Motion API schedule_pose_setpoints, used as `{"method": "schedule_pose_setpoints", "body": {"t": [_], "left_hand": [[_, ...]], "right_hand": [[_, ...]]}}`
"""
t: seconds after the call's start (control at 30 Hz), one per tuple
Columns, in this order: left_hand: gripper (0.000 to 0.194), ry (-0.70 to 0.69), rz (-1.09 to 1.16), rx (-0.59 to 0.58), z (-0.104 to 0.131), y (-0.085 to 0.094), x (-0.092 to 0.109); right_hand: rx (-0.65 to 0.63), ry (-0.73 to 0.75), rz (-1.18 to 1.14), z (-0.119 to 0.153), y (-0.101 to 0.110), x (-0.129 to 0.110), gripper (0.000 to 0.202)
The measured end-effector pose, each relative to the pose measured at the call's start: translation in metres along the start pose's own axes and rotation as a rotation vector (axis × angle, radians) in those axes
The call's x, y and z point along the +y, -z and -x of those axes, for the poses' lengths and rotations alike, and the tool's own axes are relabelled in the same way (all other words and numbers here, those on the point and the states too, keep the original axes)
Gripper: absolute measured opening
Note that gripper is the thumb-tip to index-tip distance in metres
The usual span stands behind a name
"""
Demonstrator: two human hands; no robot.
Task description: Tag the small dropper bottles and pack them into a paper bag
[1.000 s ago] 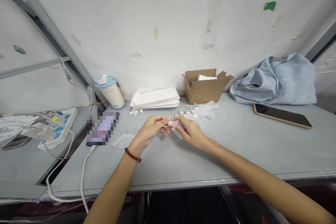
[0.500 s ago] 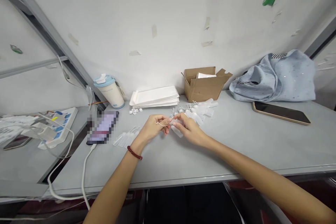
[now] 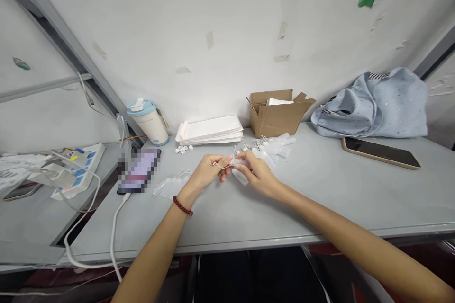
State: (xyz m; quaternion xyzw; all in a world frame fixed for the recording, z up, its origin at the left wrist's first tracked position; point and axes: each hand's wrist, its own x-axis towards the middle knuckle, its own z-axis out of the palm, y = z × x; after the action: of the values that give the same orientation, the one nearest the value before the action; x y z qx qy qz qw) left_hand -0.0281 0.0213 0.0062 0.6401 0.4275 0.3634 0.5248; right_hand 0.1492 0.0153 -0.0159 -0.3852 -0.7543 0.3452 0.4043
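My left hand is closed, thumb against fingers, on a thin white cord that loops out from the pinch. Touching its fingertips, my right hand pinches a small translucent white plastic piece; the exact kind is too small to make out. Below the right fingers another translucent piece shows. Behind the hands lies a loose pile of similar pieces with cords. Several more corded pieces lie in a row left of my left hand. Small white round parts sit farther back.
A stack of white envelopes and an open cardboard box stand by the wall. To the left are a cup, a charging phone and a power strip. A blue cloth bag and another phone lie right.
The fingertips have shifted slightly, and more of the translucent piece between the hands shows. Both hands stay in nearly the same place. The view has moved a little.
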Motion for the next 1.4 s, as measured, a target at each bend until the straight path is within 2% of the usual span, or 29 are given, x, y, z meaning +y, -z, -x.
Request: {"method": "schedule_pose_setpoints", "body": {"t": [0.3,0.5,0.57,0.73,0.83,0.97,1.17,1.4], "left_hand": [[0.035,-0.044,-0.027,0.041,0.001,-0.004,0.005],[0.038,-0.069,0.02,0.104,-0.003,-0.007,-0.001],[0.032,-0.08,0.029,0.109,-0.004,-0.006,-0.001],[0.036,-0.072,0.038,0.095,-0.004,-0.007,0.0],[0.049,-0.048,0.066,0.147,-0.004,-0.009,-0.001],[0.045,-0.057,0.005,0.191,-0.003,-0.009,0.0],[0.042,-0.023,-0.015,0.196,-0.004,-0.013,-0.002],[0.04,-0.023,-0.024,0.169,-0.001,-0.014,-0.001]], "right_hand": [[-0.1,-0.162,-0.301,-0.006,0.005,-0.003,0.029],[-0.023,-0.181,-0.371,-0.009,0.004,-0.004,0.029],[0.012,-0.174,-0.353,-0.01,0.004,-0.001,0.027],[0.022,-0.112,-0.236,-0.008,0.004,0.002,0.024],[0.035,-0.038,-0.106,-0.005,0.003,0.003,0.02],[0.061,0.04,0.068,-0.003,0.0,0.006,0.017],[0.077,0.066,0.224,-0.003,-0.001,0.012,0.018],[0.043,0.068,0.275,-0.001,-0.002,0.009,0.019]]}}
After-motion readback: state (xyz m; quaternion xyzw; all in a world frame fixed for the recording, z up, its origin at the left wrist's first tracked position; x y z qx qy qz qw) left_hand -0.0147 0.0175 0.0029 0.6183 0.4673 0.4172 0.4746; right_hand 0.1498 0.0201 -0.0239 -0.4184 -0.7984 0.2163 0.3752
